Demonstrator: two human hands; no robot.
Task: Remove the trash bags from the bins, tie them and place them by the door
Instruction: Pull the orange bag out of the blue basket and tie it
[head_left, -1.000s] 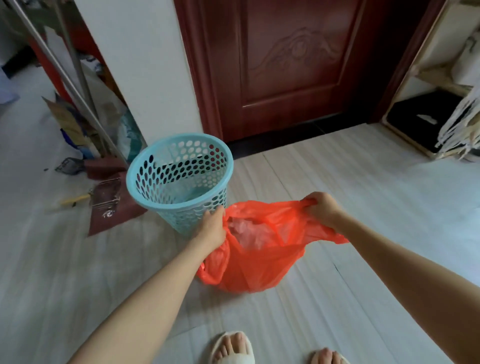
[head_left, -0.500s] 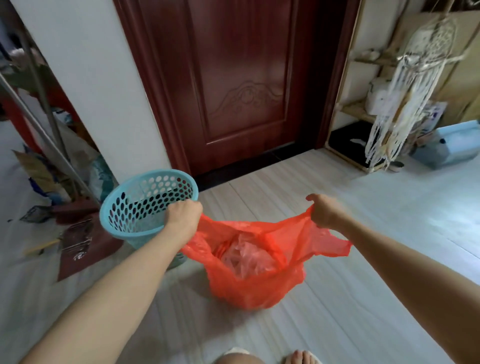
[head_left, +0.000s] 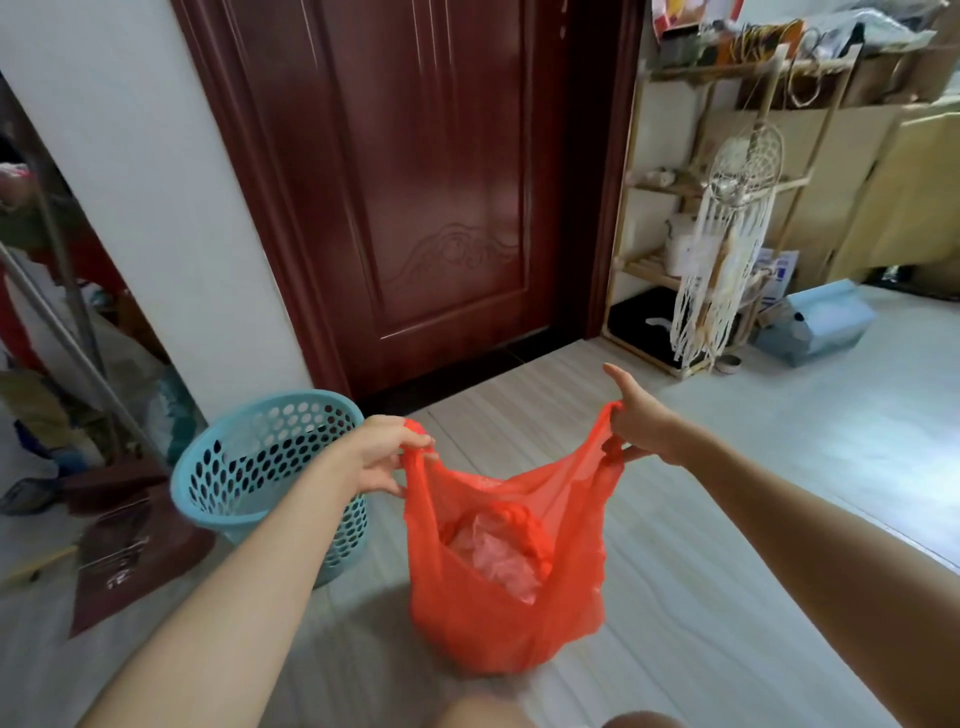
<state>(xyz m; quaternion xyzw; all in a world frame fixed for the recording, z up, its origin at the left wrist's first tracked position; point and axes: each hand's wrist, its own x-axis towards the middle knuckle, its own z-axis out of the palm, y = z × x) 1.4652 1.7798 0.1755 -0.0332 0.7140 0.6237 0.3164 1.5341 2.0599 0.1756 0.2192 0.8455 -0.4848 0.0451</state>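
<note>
An orange plastic trash bag (head_left: 506, 618) hangs between my hands, its mouth open, with pale crumpled trash inside. My left hand (head_left: 382, 457) pinches the bag's left handle. My right hand (head_left: 641, 421) pinches the right handle, held a little higher. The bag's bottom rests on or just above the pale floor. A light blue perforated bin (head_left: 260, 467) stands tilted to the left of the bag, partly behind my left forearm, with no bag in it. The dark red door (head_left: 431, 182) is shut straight ahead.
A wooden shelf rack (head_left: 644, 208) with a hanging white macramé dreamcatcher (head_left: 727, 249) stands right of the door. A light blue box (head_left: 815, 325) lies on the floor at right. Clutter, metal poles and a dark red mat (head_left: 130, 561) lie at left.
Both hands have lifted the orange bag higher, so it hangs longer and narrower. The view has tilted up, showing more of the door and the shelf.
</note>
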